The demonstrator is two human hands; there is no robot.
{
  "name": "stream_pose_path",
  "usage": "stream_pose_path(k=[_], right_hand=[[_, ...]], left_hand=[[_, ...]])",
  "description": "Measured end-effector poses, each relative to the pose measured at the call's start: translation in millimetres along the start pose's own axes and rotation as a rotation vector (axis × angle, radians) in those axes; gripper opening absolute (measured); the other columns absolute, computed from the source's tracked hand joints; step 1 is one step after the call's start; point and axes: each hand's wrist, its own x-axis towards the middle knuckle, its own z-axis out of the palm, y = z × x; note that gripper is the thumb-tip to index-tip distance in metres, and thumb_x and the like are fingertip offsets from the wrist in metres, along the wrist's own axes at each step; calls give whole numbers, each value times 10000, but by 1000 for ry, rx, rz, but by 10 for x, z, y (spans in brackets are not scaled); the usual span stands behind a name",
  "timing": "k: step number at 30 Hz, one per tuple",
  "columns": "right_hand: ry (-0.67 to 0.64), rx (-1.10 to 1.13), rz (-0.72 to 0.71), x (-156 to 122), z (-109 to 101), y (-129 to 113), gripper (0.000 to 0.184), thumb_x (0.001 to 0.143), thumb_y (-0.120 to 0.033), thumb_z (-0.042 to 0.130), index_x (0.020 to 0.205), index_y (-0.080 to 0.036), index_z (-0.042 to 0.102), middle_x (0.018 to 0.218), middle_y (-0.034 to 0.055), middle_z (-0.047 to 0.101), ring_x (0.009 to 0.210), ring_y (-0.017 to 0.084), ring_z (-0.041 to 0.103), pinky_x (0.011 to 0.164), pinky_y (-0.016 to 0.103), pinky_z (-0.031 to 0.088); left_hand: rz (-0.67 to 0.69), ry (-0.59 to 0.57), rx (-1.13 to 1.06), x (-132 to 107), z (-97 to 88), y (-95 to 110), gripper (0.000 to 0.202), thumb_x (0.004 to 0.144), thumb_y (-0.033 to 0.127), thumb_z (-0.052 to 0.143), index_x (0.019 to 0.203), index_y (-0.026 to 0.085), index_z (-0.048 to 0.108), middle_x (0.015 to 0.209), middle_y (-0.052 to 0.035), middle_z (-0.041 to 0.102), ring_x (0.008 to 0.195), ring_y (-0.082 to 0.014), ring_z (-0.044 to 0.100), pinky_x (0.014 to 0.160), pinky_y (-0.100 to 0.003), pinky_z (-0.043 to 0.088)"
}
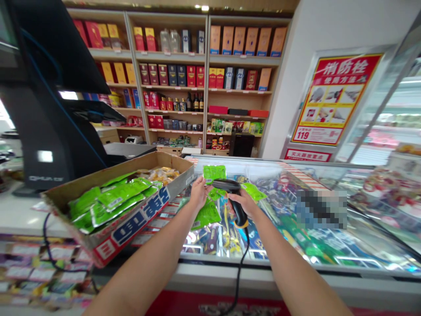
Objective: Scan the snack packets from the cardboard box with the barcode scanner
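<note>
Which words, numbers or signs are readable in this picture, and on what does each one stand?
"消防栓 使用方法": red-and-yellow paper poster.
"119": same poster.
"灭火器": small red sign, rest blurred.
Blue print on brown cardboard box: unreadable, upside down.
Green plastic packets: too blurred.

**Our Two Bare Arms**

We see two bare forearms, the left forearm and the right forearm, both smooth and tapering toward the wrists. They widen as they near the lower edge of the view, which cuts them off before the elbows. The left hand and the right hand are bare too, and we can make out no marking, cable or covering on either arm.
</note>
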Motion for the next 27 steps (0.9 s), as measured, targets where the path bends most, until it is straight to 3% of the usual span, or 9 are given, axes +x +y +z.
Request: stream_pose_path(k=[7,11,16,20,22,25,27], right_hand=[[5,-24,9,-23,24,-19,335,650,-466,714,762,-167,611,487,-7,598,362,141,532,388,261,436],[28,26,-11,-32,141,-94,306,656,-451,708,745,-177,606,493,-12,601,369,130,532,395,247,431],[-71,-24,-71,51,487,-387,300,663,-453,698,736,-178,602,481,-4,602,376,148,551,386,251,428],[-194,-42,-134,174,896,-620,282,671,-436,698,719,-173,609,487,-7,600,382,144,548,414,261,454],[-251,-40,-153,218,1110,-686,267,681,-426,698,717,-175,614,493,0,604,393,151,558,407,258,443],[-303,-14,-150,233,1364,-716,256,682,-418,710,721,-182,621,511,8,617,397,155,566,394,255,435],[-315,-7,-144,214,1451,-702,271,676,-432,722,698,-184,614,505,6,611,389,150,563,393,254,439]], left_hand=[[13,60,15,9,-13,16,157,766,281,685,808,172,581,682,13,661,640,-120,662,726,-284,576],[95,147,-66,-10,1,185,93,780,222,635,785,166,560,686,14,648,628,-113,651,782,-327,581],[266,248,-98,-151,-68,660,57,784,208,584,833,179,582,786,-23,675,728,-152,680,828,-388,570],[451,375,-95,-347,-318,1195,85,781,199,552,856,187,591,837,-29,660,800,-165,679,833,-409,575],[503,515,-55,-438,-509,1468,111,798,194,530,893,189,586,900,-33,644,841,-162,664,808,-397,587],[549,811,40,-556,-809,1787,212,803,151,526,1012,175,554,1144,-85,586,1021,-195,623,814,-391,592],[643,869,135,-629,-950,1896,363,797,122,532,1154,179,504,1356,-131,469,1234,-236,523,873,-371,575]])
